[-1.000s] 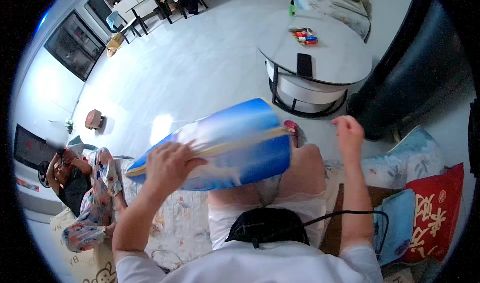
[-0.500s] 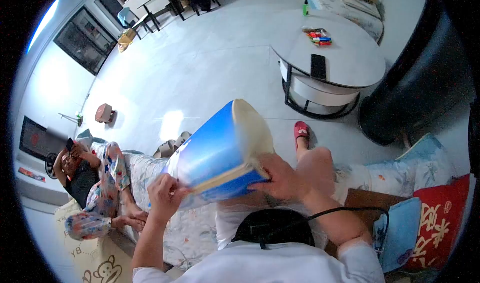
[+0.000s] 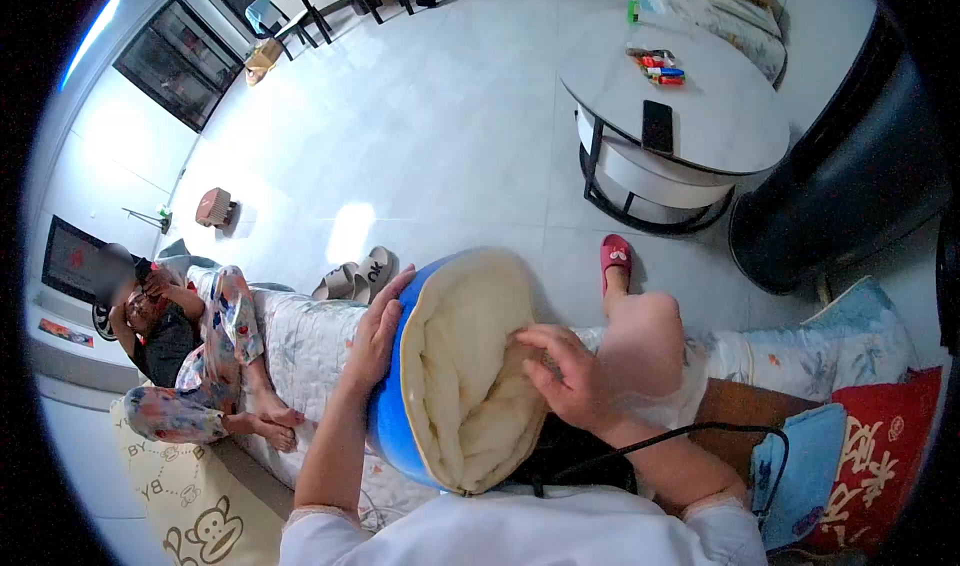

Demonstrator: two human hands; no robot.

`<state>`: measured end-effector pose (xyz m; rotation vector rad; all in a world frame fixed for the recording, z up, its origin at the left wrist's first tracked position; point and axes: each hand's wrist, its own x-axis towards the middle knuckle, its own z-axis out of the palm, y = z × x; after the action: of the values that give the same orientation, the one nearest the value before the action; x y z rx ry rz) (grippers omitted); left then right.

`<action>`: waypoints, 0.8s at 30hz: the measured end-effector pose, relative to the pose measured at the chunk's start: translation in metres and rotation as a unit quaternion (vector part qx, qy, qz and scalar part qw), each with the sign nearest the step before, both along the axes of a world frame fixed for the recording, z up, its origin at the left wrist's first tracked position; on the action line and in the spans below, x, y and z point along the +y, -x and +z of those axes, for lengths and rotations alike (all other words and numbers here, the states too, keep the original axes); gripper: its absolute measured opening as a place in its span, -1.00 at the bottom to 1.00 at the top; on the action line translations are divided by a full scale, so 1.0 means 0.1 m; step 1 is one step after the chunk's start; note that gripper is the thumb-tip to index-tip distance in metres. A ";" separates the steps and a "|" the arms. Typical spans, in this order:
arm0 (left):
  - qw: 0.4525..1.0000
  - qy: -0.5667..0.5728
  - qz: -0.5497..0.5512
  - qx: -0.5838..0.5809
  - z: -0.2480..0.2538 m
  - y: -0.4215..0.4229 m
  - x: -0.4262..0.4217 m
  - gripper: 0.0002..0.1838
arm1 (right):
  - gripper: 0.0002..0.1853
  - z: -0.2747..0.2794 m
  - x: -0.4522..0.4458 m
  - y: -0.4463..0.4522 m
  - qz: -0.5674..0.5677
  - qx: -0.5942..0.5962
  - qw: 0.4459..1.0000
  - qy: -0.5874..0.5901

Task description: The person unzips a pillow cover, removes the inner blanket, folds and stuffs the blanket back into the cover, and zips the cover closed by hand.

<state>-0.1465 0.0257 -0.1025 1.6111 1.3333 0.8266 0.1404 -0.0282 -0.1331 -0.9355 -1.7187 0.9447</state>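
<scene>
A blue plush-lined pouch (image 3: 392,421) rests in my lap, its wide mouth facing up toward me. Creased cream fluffy lining (image 3: 465,346) fills the opening, and a thin pale edge runs round the rim. My left hand (image 3: 376,338) holds the pouch by its blue outer side, fingers laid along the upper left of the rim. At the right of the mouth, my right hand (image 3: 565,371) touches the lining with its fingertips, thumb and fingers apart. The pouch's far end is hidden beneath the opening.
A round white table (image 3: 720,106) carries a phone (image 3: 657,126), colourful markers and a green bottle. Another person (image 3: 205,356) sits at left on the quilted sofa (image 3: 300,351). Grey slippers (image 3: 358,276) lie on the floor. A black cable (image 3: 690,426) passes over my right forearm.
The pouch has turned from lying sideways to showing its lined mouth toward me. My left hand has moved up its outer side, and my right hand has shifted from the blue edge to the lining.
</scene>
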 end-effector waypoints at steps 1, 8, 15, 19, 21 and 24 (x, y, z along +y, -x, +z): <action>1.000 0.002 0.009 -0.001 0.02 -0.05 0.01 -0.39 | -0.62 0.02 -0.01 0.04 0.000 0.000 1.000 0.001; 0.940 -0.205 0.000 0.273 -0.22 -0.75 -0.07 -0.36 | -0.56 -0.80 0.31 0.72 0.241 -0.209 0.940 0.117; 0.980 -0.135 -0.027 0.145 0.13 -0.72 -0.06 -0.38 | -0.70 -0.60 0.30 0.14 0.148 0.224 0.894 0.359; 0.993 -0.041 0.099 0.055 0.12 -0.19 -0.09 -0.51 | -0.64 -0.80 0.37 -0.20 -0.105 0.123 0.943 0.292; 0.983 -0.005 0.156 0.095 -0.12 0.28 -0.03 -0.48 | -0.46 -0.97 0.31 -0.17 0.017 0.156 0.884 0.441; 0.952 0.207 0.133 0.179 -0.72 1.12 -0.11 -0.36 | -0.35 -1.08 0.22 0.16 0.103 0.049 0.829 0.548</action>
<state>-0.2583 0.0144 -0.1740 1.2984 1.8720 0.3704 0.1248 -0.0066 -0.2413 -1.3614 -1.0955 2.1822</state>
